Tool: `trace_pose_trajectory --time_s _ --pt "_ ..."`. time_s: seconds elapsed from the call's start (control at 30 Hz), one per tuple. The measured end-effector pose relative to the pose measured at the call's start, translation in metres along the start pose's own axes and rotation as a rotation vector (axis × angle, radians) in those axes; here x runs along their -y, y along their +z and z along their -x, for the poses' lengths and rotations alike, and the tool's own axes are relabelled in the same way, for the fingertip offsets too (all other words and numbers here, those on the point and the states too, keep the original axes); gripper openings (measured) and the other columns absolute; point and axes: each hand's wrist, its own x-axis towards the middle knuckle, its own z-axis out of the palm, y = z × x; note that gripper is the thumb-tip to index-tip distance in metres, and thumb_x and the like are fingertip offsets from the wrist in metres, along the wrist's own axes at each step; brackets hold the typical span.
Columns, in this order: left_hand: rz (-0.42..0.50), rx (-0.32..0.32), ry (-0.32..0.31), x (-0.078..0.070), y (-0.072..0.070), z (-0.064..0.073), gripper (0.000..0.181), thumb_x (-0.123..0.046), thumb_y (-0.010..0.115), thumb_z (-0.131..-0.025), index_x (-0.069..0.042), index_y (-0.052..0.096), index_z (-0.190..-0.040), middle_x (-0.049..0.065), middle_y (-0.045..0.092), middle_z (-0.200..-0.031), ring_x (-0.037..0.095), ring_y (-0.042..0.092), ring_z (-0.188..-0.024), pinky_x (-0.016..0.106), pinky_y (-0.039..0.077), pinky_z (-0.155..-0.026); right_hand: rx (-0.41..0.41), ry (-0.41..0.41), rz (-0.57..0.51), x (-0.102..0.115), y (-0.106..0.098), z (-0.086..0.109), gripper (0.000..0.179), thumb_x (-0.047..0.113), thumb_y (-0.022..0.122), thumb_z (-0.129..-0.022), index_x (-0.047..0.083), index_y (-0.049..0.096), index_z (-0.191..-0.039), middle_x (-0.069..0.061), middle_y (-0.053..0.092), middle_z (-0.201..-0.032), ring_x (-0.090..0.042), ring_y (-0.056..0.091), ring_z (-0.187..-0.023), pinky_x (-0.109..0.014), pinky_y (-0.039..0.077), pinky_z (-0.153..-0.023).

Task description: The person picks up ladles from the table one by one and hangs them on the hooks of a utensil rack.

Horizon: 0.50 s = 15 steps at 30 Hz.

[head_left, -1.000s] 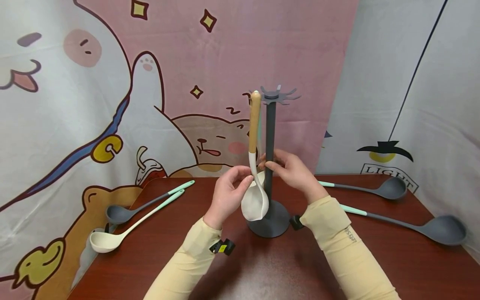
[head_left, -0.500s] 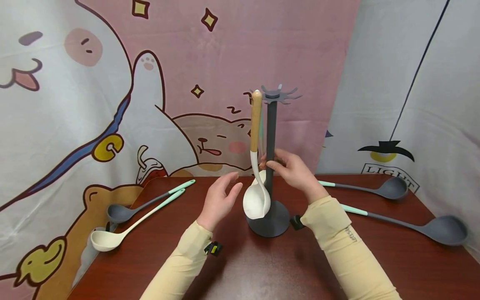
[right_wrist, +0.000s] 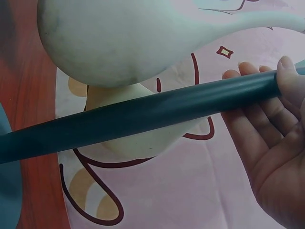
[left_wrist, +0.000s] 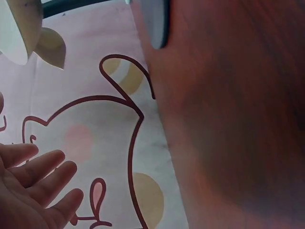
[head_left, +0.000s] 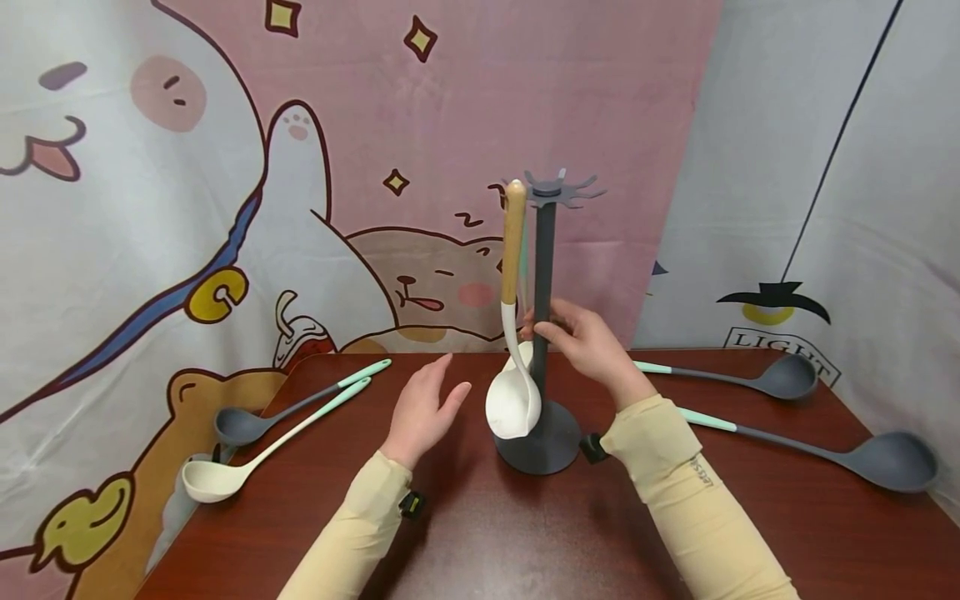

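A dark grey utensil stand with a ring of hooks on top stands upright mid-table. From its left side hangs a white ladle with a wooden handle, bowl downward. Behind it, partly hidden, hangs a cream ladle with a mint handle. My right hand grips the stand's pole midway up, thumb on the near side and fingers round the back in the right wrist view. Apart from the ladles, to their left, my left hand is held above the table, fingers extended, holding nothing.
On the left of the table lie a grey ladle and a cream ladle, both mint-handled. Two larger grey ladles with mint handles, one farther back and one nearer, lie on the right. A printed cloth hangs behind.
My left hand has let go of the white ladle and moved left and toward me, its fingers straightening. The ladle stays hanging on the stand. My right hand keeps its grip on the pole.
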Motion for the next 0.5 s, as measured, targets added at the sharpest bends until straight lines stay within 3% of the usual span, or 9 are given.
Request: trace_pose_trajectory --time_s 0.27,0.5 --pt "-0.094 0.089 -0.083 0.015 0.002 0.007 0.07 -0.048 0.054 -0.099 -0.001 0.041 -0.149 0.02 0.047 -0.145 0.038 0.045 -0.132 0.054 0.035 -0.108 -0.008 -0.023 -0.005 -0.004 0.0 -0.001 0.023 0.009 0.059 -0.1 -0.003 0.061 -0.119 -0.018 0.069 -0.105 -0.03 0.069 -0.101 -0.041 0.055 -0.088" --pt "-0.215 0.13 -0.137 0.042 -0.002 0.012 0.077 -0.054 0.052 -0.098 -0.001 0.037 -0.151 0.024 0.041 -0.149 0.043 0.04 -0.135 0.059 0.029 -0.11 -0.021 -0.041 -0.037 -0.006 0.002 -0.001 0.022 0.007 0.058 -0.1 -0.005 0.061 -0.117 -0.019 0.068 -0.103 -0.033 0.068 -0.1 -0.039 0.056 -0.086"
